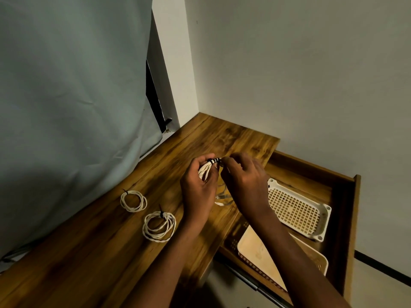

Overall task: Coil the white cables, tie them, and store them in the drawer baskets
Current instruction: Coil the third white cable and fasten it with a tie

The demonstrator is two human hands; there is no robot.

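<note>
Nearest, two bare forearms reaching up from the bottom edge over the front of a wooden desk (93, 258)

To the right, below the desk edge, an open drawer (347, 218); in its near part a tan basket (255, 247), partly hidden behind the right forearm; farther back a white basket (295, 210) with a mesh bottom, tilted, apart from the tan one

On the desk left of the forearms, two coiled white cables lying flat: a near coil (159, 226), larger, with a dark tie (161, 214) at its top; a far coil (133, 201), smaller, just beyond it and to the left, not touching, also bound with a dark tie at its upper left

Above the middle of the desk, left hand (198, 185) curled around a bunched white cable (205, 171), strands showing between palm and fingers; black wrap (213, 161) wound in several turns around the top of the bunch

Right hand (242, 176) just beside it, fingertips pinching at the end of the black wrap; loose pale cable ends (222, 197) hanging between the two wrists, blurred

Behind, desk running into a corner of pale wall (311, 74); grey sheet (66, 96) hanging down the left side to the desk's back edge
</note>
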